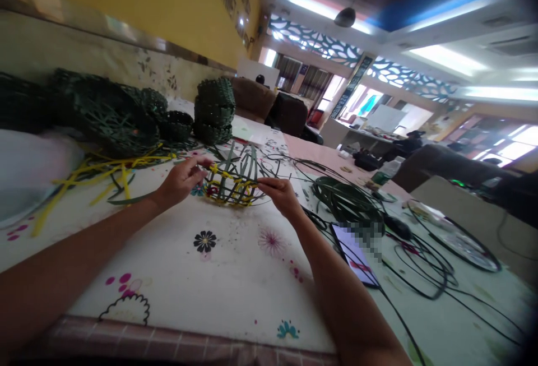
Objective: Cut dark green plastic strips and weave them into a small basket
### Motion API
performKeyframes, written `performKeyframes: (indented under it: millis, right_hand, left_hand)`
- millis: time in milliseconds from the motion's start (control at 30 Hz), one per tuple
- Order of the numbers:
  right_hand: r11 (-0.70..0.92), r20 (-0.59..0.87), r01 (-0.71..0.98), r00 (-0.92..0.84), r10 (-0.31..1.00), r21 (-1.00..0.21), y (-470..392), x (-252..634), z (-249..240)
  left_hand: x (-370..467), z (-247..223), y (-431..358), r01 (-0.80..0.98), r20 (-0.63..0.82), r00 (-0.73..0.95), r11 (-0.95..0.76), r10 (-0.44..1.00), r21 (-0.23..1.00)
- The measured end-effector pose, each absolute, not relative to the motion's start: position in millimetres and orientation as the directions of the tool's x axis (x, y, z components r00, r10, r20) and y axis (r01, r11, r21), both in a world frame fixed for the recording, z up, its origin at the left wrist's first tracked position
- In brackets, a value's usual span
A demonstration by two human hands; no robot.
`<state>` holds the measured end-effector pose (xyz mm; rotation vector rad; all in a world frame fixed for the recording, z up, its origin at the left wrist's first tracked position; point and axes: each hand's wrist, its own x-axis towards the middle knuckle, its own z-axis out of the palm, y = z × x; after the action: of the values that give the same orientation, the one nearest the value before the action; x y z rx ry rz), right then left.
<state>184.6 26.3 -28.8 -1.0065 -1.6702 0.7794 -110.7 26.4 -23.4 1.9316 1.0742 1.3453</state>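
Note:
A small, partly woven basket of dark green and yellow strips rests on the flowered tablecloth in front of me. Loose green strip ends stand up from its far side. My left hand is at the left end of its upper edge, thumb and bent fingers closed on it. At the right end, my right hand pinches the rim or a thin strip along it; the fingertips partly cover which.
Left lie yellow strips and a blurred white object. Dark green baskets stand behind. To the right are a coil of green strips, a phone, a computer mouse and a bottle.

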Motion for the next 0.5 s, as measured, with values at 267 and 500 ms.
performKeyframes:
  millis: [267, 500]
  right_hand:
    - [0.421, 0.386, 0.254, -0.178, 0.905, -0.871, 24, 192, -26]
    - [0.386, 0.350, 0.259, -0.177, 0.920, -0.885, 23, 196, -24]
  left_hand:
    - [-108, -26, 20, 0.375, 0.574, 0.203, -0.604, 0.794, 0.703]
    - [-105, -24, 16, 0.387, 0.602, 0.198, -0.626, 0.774, 0.677]
